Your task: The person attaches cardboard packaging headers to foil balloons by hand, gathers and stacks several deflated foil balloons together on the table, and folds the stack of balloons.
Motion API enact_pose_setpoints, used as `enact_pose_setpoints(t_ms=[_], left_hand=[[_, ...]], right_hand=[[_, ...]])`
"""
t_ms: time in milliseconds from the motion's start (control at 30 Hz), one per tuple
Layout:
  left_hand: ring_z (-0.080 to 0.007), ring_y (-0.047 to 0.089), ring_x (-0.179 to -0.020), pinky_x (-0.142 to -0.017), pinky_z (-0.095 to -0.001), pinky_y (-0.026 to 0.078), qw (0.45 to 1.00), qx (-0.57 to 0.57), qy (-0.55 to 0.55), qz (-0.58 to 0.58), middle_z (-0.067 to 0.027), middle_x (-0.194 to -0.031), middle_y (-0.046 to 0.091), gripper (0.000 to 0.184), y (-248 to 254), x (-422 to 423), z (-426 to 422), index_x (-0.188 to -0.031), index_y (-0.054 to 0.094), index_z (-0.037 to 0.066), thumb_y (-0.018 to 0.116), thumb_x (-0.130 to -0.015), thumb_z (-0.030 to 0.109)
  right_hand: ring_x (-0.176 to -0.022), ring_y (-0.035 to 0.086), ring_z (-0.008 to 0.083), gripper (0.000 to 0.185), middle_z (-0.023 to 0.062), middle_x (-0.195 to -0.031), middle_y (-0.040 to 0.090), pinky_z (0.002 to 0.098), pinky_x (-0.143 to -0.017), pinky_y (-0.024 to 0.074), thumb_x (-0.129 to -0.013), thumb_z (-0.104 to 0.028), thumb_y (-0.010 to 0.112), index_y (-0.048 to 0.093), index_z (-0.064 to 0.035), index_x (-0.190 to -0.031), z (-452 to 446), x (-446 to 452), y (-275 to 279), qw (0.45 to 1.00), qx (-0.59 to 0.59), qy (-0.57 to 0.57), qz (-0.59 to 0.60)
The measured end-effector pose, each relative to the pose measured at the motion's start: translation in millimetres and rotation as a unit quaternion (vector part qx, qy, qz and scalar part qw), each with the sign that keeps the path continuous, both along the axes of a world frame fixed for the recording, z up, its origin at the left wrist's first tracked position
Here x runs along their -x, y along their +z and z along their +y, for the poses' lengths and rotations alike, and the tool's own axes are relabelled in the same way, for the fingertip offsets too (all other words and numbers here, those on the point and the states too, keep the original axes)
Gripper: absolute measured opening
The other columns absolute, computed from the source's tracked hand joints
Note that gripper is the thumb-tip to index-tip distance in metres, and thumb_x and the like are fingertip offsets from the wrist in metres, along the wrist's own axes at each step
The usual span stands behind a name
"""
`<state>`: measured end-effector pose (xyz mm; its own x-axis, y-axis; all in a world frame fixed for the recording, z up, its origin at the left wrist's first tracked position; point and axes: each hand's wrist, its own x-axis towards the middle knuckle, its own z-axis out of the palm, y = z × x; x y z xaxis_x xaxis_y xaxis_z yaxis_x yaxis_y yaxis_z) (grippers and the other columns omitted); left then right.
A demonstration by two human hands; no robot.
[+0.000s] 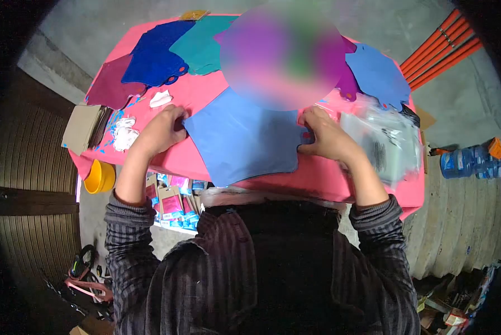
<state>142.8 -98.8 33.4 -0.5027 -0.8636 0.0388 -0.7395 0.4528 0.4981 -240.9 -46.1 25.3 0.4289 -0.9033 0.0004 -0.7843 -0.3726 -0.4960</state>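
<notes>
A light blue cut piece of flat material (245,137) lies over the front middle of the pink-covered table (175,156), its lower corner reaching the table's front edge. My left hand (166,129) pinches its left edge with curled fingers. At the opposite side, my right hand (326,137) has its thumb and fingers closed round the narrow right end, beside small red dots. White crumpled scraps (124,134) lie left of my left hand. Clear plastic bags (384,145) are piled to the right of my right hand.
Similar pieces in maroon (113,84), dark blue (155,53), teal (205,44), purple (348,84) and light blue (376,72) lie along the back. Cardboard sheets (82,129) stand at the left edge. A yellow bucket (99,177) is below. A blurred patch hides the back middle.
</notes>
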Motion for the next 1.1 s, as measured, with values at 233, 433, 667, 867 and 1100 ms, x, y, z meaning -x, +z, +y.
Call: enact_pose_setpoints(t_ms=[233,433,667,867,1100], left_hand=[[-0.0331,0.059,-0.084,-0.077,-0.0379,0.047,0.999,-0.029,0.022,-0.035,-0.0197,-0.091,0.057,0.032,2,2,-1,-0.098,0.058,-0.004,0.066,-0.069,0.005],[-0.0344,0.059,-0.086,-0.079,-0.0383,0.047,0.998,-0.049,0.031,-0.005,-0.0204,-0.092,0.057,0.031,5,2,2,-0.098,0.058,-0.004,0.065,-0.07,0.005],[-0.0354,0.058,-0.097,-0.086,-0.0395,0.047,0.991,0.115,-0.027,0.058,-0.0201,-0.103,0.059,0.027,17,40,30,-0.101,0.059,-0.002,0.061,-0.075,0.004],[-0.0332,0.039,-0.129,-0.106,-0.0473,0.03,0.981,0.129,-0.14,0.034,-0.0171,-0.135,0.046,0.046,-17,93,71,-0.124,0.054,0.009,0.064,-0.082,0.025],[-0.0316,0.025,-0.139,-0.111,-0.0523,0.018,0.989,0.081,-0.124,-0.011,-0.0151,-0.146,0.034,0.055,-24,92,78,-0.133,0.048,0.012,0.064,-0.082,0.027]], right_hand=[[-0.101,0.049,0.0291,0.051,0.0131,-0.106,0.047,0.036,-0.083,0.0442,-0.06,-0.011,0.078,0.05,-0.0026,-0.102,0,1,-5,1.0,0.02,0.006,-0.009],[-0.105,0.049,0.0282,0.051,0.0135,-0.109,0.047,0.0352,-0.086,0.0444,-0.062,-0.01,0.077,0.05,-0.0023,-0.104,1,-2,6,0.999,-0.031,0.003,0.009],[-0.103,0.054,0.0288,0.034,0.0147,-0.11,0.053,0.0365,-0.087,0.0457,-0.07,-0.005,0.068,0.056,-0.0009,-0.102,-19,10,-4,0.996,0.054,-0.051,-0.053],[-0.094,0.058,0.0343,0.02,0.0161,-0.093,0.062,0.0434,-0.08,0.0468,-0.077,-0.012,0.06,0.062,-0.0028,-0.095,-40,-7,-19,0.977,0.198,-0.079,0.028],[-0.084,0.06,0.0367,0.011,0.0187,-0.085,0.062,0.045,-0.075,0.0476,-0.073,-0.004,0.059,0.059,-0.0015,-0.084,-48,-9,-16,0.972,0.143,-0.103,0.157]])
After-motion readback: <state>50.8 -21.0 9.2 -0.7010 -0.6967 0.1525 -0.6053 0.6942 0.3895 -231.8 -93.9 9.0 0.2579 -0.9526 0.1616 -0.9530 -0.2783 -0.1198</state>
